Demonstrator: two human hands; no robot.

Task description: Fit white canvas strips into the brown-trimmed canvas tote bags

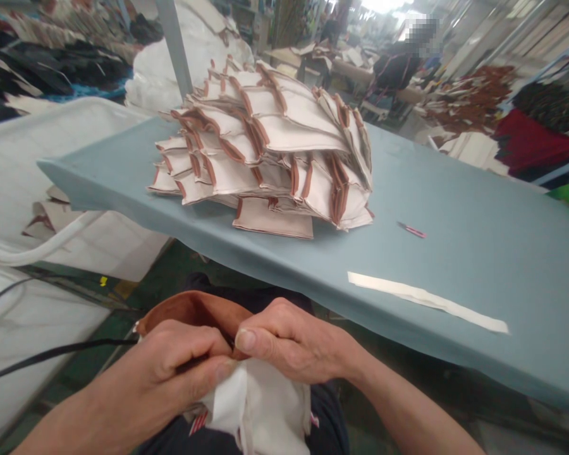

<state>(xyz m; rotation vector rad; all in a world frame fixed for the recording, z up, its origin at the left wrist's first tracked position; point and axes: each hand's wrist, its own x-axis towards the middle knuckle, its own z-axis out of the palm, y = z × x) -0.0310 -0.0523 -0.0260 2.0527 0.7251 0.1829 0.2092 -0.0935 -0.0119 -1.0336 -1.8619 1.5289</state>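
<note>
Over my lap, a cream and brown fabric piece [275, 404] is gripped between my two hands. My left hand [184, 360] is closed on its upper edge, thumb and fingers pinched together. Close beside it, my right hand [289, 341] is closed too, its thumb pressing down where brown meets cream. The brown part [189, 309] curves up behind my fingers, and the cream part hangs below. Fingertips under the fabric are hidden. On the table beyond lies a big pile of cream pieces with brown edging [284, 139].
The blue-green covered table [436, 189] stands in front of me. On it lie small pink-handled snips [412, 230] and a cream strip [427, 298]. White bins [104, 243] stand at the left. A person [401, 63] sits in the background near more fabric heaps.
</note>
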